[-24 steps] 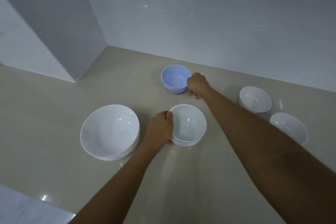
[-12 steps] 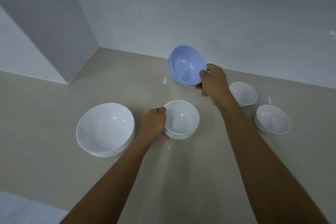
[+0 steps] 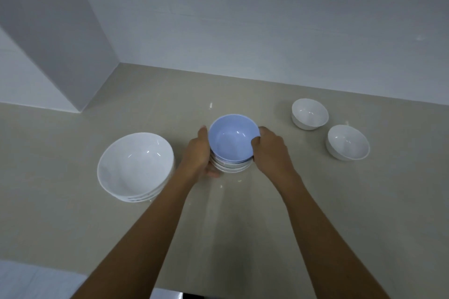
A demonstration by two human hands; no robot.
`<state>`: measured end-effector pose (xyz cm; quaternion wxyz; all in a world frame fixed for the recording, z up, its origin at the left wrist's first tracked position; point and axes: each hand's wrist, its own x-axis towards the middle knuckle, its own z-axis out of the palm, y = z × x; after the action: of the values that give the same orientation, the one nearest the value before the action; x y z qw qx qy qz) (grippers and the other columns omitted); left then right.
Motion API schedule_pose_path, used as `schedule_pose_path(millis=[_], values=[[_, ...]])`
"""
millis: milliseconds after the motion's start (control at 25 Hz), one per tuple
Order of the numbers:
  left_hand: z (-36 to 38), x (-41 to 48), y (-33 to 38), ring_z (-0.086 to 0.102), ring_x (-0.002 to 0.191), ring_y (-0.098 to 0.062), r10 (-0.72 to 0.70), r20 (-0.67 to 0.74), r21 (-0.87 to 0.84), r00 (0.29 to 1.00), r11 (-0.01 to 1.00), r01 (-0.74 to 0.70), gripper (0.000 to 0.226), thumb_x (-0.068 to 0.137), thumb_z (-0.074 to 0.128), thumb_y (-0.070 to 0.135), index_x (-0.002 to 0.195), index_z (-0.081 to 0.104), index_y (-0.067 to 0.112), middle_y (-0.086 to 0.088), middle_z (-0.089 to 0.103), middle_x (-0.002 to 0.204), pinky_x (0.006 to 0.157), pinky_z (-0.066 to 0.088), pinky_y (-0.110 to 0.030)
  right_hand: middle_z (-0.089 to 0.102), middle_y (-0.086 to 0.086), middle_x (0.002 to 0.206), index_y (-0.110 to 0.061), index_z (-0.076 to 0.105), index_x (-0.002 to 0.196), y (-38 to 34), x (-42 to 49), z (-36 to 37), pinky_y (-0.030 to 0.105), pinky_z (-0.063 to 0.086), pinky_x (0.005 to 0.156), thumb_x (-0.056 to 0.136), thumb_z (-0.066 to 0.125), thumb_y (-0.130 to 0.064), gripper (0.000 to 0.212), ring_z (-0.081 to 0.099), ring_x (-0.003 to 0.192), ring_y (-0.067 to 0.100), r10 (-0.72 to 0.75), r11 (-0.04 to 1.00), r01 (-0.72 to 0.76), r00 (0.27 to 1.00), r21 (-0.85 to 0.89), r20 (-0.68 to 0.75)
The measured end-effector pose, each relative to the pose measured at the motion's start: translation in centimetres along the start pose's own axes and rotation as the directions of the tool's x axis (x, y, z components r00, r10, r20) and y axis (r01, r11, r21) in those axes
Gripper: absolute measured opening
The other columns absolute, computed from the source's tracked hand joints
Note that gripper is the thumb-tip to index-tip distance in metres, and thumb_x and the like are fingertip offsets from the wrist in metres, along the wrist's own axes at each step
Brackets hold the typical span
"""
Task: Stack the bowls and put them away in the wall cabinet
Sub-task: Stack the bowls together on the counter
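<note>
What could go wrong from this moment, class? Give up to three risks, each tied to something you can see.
1. The blue bowls sit on the small white stack; if not seated level, the pile could tip when lifted.
2. The right hand pinches only the blue rim, thumb inside; that grip may slip.
3. The big stack lies close beside the left hand; a careless lift could knock it.
</note>
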<state>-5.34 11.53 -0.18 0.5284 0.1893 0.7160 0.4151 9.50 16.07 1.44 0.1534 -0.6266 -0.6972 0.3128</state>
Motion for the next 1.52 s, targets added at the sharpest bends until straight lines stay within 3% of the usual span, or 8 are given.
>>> schedule_pose_path(millis=[160,360,480,600,880,1160,1360,1520], values=[[0.1,0.3,0.1,0.067,0.091,-0.038,0.031,-0.009,0.133,0.999,0.991,-0.030,0.064,0.096,0.025,0.059,0.128,0.058,0.014,-0.015,0.064,0.118,0.055,0.061,-0.041,0.061,0.019,0.103,-0.001,0.053,0.108,-0.2,-0.1,0.9,0.031,0.035,0.070,0.096,0.034,-0.012,0.025,0.051,0.082,0.033,0.044,0.994,-0.050,0.997,-0.094,-0.058],[0.1,0.2,0.5,0.061,0.101,-0.039,0.170,-0.036,0.292,0.985,0.944,-0.153,0.050,0.098,0.035,0.045,0.128,0.057,0.011,-0.016,0.059,0.125,0.075,0.061,-0.053,0.061,0.018,0.104,-0.007,0.052,0.112,0.3,-0.6,1.4,0.031,0.035,0.071,0.099,0.030,-0.019,0.028,0.055,0.087,0.035,0.025,0.994,-0.038,0.992,-0.107,-0.121],[0.1,0.0,0.3,0.061,0.097,-0.035,0.231,-0.047,0.298,0.972,0.932,-0.207,0.047,0.099,0.034,0.042,0.127,0.057,0.012,-0.014,0.059,0.123,0.071,0.062,-0.050,0.060,0.017,0.096,-0.009,0.054,0.098,0.8,-0.8,1.6,0.042,0.051,0.077,0.099,0.029,-0.027,0.031,0.058,0.087,0.034,0.083,0.985,-0.072,0.995,0.155,-0.064],[0.1,-0.1,0.2,0.062,0.094,-0.035,0.224,-0.060,0.277,0.973,0.940,-0.199,0.049,0.099,0.034,0.043,0.126,0.059,0.011,-0.014,0.061,0.122,0.075,0.061,-0.051,0.061,0.010,0.099,-0.020,0.058,0.102,1.1,-0.9,1.4,0.045,0.059,0.070,0.098,0.034,-0.034,0.028,0.062,0.096,0.033,0.204,0.844,-0.234,0.972,0.482,0.114],[-0.1,-1.3,1.1,0.058,0.110,-0.040,0.200,-0.069,0.257,0.977,0.950,-0.176,0.047,0.099,0.036,0.038,0.129,0.057,0.008,-0.016,0.059,0.128,0.086,0.057,-0.055,0.061,0.010,0.104,-0.019,0.056,0.101,0.0,-1.6,0.9,0.038,0.059,0.058,0.097,0.040,-0.030,0.020,0.064,0.095,0.033,0.256,0.705,-0.310,0.950,0.638,0.179],[-6.6,-6.3,7.0,0.062,0.075,-0.029,0.364,-0.235,0.188,0.901,0.927,-0.325,0.040,0.094,0.040,0.039,0.120,0.058,0.014,-0.012,0.057,0.111,0.068,0.062,-0.051,0.063,0.003,0.086,-0.023,0.057,0.068,-8.4,-3.1,-1.7,0.034,0.059,0.051,0.091,0.043,-0.029,0.027,0.067,0.082,0.031,0.026,0.723,-0.077,0.996,0.687,0.084],[-13.4,-7.9,5.4,0.058,0.103,-0.037,0.223,-0.297,0.168,0.929,0.969,-0.178,0.046,0.095,0.040,0.035,0.131,0.048,0.008,-0.013,0.051,0.124,0.067,0.060,-0.048,0.057,0.004,0.085,-0.017,0.057,0.079,-12.8,-5.4,3.1,0.041,0.060,0.055,0.093,0.043,-0.023,0.020,0.066,0.072,0.037,0.012,0.704,-0.211,0.958,0.678,0.286],[-15.9,-7.4,3.6,0.053,0.097,-0.035,0.174,-0.283,0.178,0.943,0.976,-0.126,0.045,0.097,0.039,0.033,0.132,0.049,0.007,-0.012,0.048,0.120,0.070,0.060,-0.051,0.053,0.002,0.087,-0.012,0.051,0.101,-13.6,-5.9,6.5,0.044,0.061,0.063,0.092,0.043,-0.022,0.016,0.063,0.076,0.036,0.075,0.726,-0.284,0.938,0.626,0.339]])
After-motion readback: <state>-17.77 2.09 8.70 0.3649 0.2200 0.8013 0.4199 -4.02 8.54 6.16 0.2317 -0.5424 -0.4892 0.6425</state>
